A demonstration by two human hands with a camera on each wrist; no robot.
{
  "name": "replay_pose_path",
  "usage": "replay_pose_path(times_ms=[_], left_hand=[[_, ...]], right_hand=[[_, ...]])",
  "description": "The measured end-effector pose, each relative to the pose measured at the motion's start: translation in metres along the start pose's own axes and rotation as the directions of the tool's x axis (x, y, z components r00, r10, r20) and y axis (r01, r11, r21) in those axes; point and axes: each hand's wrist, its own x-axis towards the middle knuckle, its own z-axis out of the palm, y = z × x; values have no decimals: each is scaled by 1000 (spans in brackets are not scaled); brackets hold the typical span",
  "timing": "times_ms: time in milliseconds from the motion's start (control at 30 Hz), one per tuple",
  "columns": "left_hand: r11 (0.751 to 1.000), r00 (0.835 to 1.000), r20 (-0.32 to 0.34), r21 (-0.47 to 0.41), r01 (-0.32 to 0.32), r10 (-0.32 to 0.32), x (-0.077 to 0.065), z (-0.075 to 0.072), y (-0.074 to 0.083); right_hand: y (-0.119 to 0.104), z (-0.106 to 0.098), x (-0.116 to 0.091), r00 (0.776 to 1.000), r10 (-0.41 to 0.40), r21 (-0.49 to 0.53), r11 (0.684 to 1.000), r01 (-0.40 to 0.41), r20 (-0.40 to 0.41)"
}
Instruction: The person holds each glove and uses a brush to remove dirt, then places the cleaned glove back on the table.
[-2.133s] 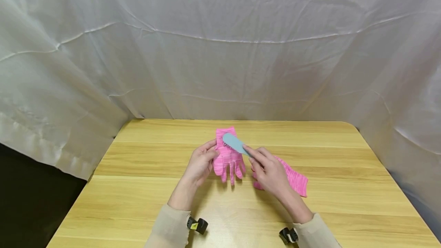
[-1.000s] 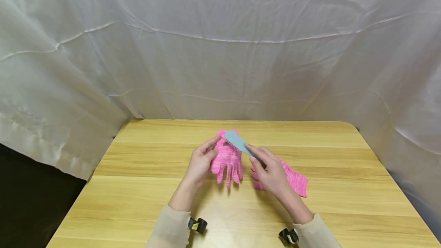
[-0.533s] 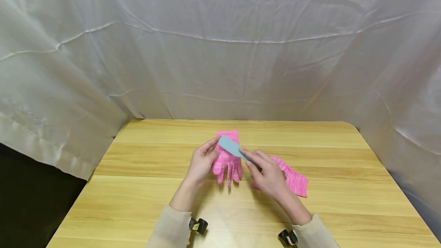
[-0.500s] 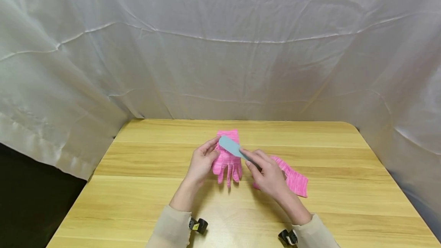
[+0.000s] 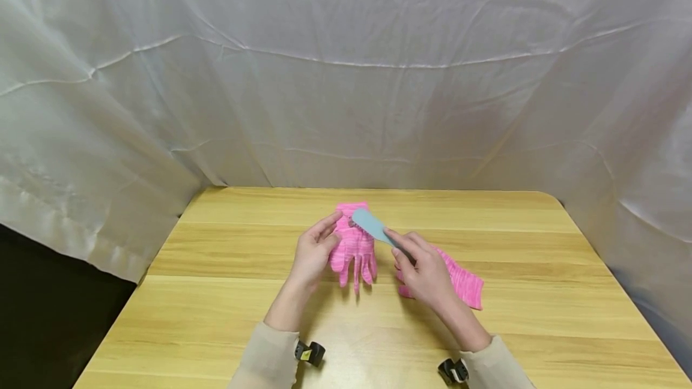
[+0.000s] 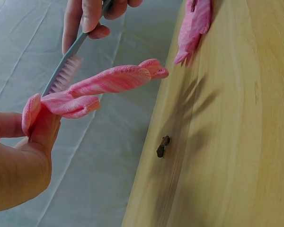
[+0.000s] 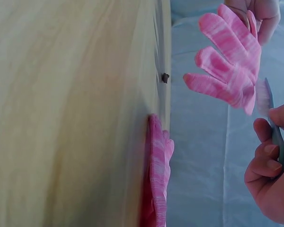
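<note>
"As the head view is read first, where is the pink knit glove [image 5: 354,248]?"

"Above the wooden table [image 5: 216,305], cuff away from the person. The left hand [image 5: 315,255] pinches its near edge; the right hand [image 5: 427,272] grips a blue brush [image 5: 367,222], head over the glove. A second pink glove [image 5: 466,286] lies on the table by the right hand."

"How does the held glove handle, per the left wrist view?"

"Judged by its folds: light, soft, limp, unlikely to slip or break. Bristles [image 6: 66,74] stand against or just beside it; contact is unclear. Back the fabric with the fingers, since it probably yields."

"And the right wrist view?"

"Fingers curl round the brush's handle [image 7: 277,139], apparently stiff and light: the correct grip point."
</note>
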Motion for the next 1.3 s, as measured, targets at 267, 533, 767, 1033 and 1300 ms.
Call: replay_pose_path(times_ms=[267, 533, 767, 1033, 1300], left_hand=[[1000, 1000, -2, -10, 0, 0, 1, 0, 0], [1000, 1000, 19, 1, -5, 5, 1, 1, -4], [1000, 1000, 21, 22, 13, -13, -1, 4, -5], [1000, 1000, 21, 20, 1, -1, -1, 5, -5], [1000, 1000, 23, 8, 8, -8, 0, 4, -5]], right_hand=[[3, 0, 0, 999, -30, 10, 999, 31, -33], [1, 0, 1, 989, -117, 44, 992, 121, -87], [-4, 3, -1, 989, -144, -28, 989, 143, -34], [-4, 4, -3, 994, -109, -68, 992, 109, 4], [-3, 4, -3, 999, -52, -99, 994, 53, 12]])
